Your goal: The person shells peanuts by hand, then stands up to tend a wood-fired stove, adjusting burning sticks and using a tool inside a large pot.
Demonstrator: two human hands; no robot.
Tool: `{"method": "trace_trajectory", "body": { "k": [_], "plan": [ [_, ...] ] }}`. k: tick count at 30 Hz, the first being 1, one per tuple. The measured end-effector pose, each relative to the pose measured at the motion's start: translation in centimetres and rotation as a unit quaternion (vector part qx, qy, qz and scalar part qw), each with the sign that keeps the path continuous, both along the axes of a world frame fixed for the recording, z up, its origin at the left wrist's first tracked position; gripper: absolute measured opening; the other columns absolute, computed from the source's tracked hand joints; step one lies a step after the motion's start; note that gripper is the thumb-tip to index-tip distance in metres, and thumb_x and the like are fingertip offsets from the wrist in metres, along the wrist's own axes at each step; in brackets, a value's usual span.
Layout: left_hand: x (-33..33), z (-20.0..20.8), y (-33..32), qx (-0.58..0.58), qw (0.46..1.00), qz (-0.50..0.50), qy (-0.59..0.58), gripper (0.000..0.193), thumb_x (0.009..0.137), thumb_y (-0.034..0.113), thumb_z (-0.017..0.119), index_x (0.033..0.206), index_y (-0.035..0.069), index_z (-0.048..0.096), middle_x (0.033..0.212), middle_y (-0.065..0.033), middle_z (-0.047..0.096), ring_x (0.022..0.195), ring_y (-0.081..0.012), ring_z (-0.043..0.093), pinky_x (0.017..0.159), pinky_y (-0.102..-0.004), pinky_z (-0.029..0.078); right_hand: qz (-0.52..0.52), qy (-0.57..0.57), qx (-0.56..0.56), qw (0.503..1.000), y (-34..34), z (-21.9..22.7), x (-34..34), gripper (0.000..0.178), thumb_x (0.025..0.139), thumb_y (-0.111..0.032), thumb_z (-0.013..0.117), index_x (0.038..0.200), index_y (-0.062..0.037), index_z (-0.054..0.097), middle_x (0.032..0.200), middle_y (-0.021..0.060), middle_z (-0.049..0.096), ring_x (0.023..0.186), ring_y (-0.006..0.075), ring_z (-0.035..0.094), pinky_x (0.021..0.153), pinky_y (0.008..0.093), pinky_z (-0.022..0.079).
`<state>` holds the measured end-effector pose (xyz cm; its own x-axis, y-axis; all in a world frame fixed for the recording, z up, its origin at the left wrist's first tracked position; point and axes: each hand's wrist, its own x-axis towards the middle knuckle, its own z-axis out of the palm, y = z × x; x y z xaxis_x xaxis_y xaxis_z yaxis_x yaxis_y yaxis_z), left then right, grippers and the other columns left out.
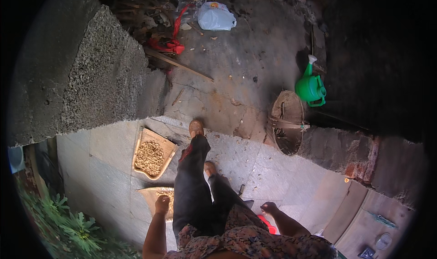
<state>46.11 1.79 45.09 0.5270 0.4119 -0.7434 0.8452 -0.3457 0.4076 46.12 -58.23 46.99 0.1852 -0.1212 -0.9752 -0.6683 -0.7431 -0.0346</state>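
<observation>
My left hand (162, 204) hangs at my left side with its fingers curled and nothing visible in it. Below it lies a woven scoop-shaped basket (148, 196) with pale brown, peanut-like pieces, partly hidden by my hand and leg. A second woven scoop basket (170, 150) rests on the paving farther forward, holding a heap of similar pieces (149, 158). On the other side my right hand (269, 207) is held out from the body, fingers curled in, with nothing seen in it. Near it is a red object (267, 223), partly covered by my clothing and arm.
One foot (196, 128) is forward at the paving's edge. A round handled basket (287, 122) and green watering can (311, 87) stand ahead right. A rough concrete wall (107, 72) rises left. Beyond lie a wooden stick (180, 64) and white plastic bag (216, 17).
</observation>
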Motion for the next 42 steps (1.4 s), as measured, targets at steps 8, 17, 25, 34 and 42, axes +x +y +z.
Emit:
{"method": "trace_trajectory", "body": {
  "k": [8, 17, 25, 34, 42],
  "plan": [
    [12.9, 0.6, 0.4, -0.046, 0.996, -0.069, 0.035, 0.033, 0.083, 0.028, 0.066, 0.102, 0.001, 0.063, 0.097, -0.0162, 0.069, 0.093, -0.0237, 0.066, 0.079, -0.0335, 0.051, 0.078, -0.172, 0.061, 0.980, 6.5, 0.3, 23.5, 0.029, 0.084, -0.033, 0.066, 0.087, -0.0042, 0.066, 0.078, 0.0115, 0.069, 0.076, 0.0225, 0.067, 0.072, 0.0351, 0.053],
    [27.0, 12.6, 3.0, -0.161, 0.983, 0.076, 0.048, 0.026, 0.089, 0.019, 0.062, 0.106, -0.001, 0.060, 0.098, -0.0109, 0.067, 0.090, -0.0175, 0.062, 0.079, -0.0293, 0.049, 0.076, -0.413, 0.255, 0.871, 23.4, 18.2, 57.9, 0.022, 0.086, -0.022, 0.064, 0.097, -0.0039, 0.057, 0.086, 0.0136, 0.063, 0.077, 0.0267, 0.065, 0.070, 0.0357, 0.052],
    [41.8, 22.5, -0.2, -0.083, 0.987, -0.131, 0.040, 0.025, 0.088, 0.023, 0.063, 0.099, 0.001, 0.062, 0.088, -0.0102, 0.068, 0.085, -0.0185, 0.065, 0.074, -0.0311, 0.052, 0.308, -0.090, 0.242, 0.916, 22.5, 22.3, 51.0, 0.046, 0.086, -0.051, 0.053, 0.099, -0.0074, 0.062, 0.088, 0.0192, 0.065, 0.083, 0.0376, 0.063, 0.073, 0.0454, 0.050],
    [48.4, 26.6, -4.5, -0.073, 0.961, -0.242, 0.116, 0.036, 0.080, 0.036, 0.070, 0.093, 0.004, 0.062, 0.089, -0.0154, 0.068, 0.087, -0.0266, 0.067, 0.075, -0.0366, 0.053, 0.335, -0.121, 0.261, 0.897, 15.1, 24.6, 51.8, 0.025, 0.080, -0.027, 0.059, 0.099, -0.0127, 0.066, 0.093, 0.0133, 0.067, 0.087, 0.0315, 0.064, 0.075, 0.0396, 0.051],
    [56.4, 28.6, -12.0, -0.027, 0.903, -0.419, 0.092, 0.037, 0.079, 0.039, 0.064, 0.083, 0.003, 0.065, 0.086, -0.0142, 0.067, 0.083, -0.0292, 0.065, 0.072, -0.0409, 0.050, 0.211, -0.082, 0.439, 0.870, 5.4, 30.1, 61.6, 0.020, 0.075, -0.022, 0.065, 0.088, -0.0064, 0.066, 0.079, 0.0133, 0.066, 0.076, 0.0238, 0.064, 0.068, 0.0382, 0.050]
  ]
}}
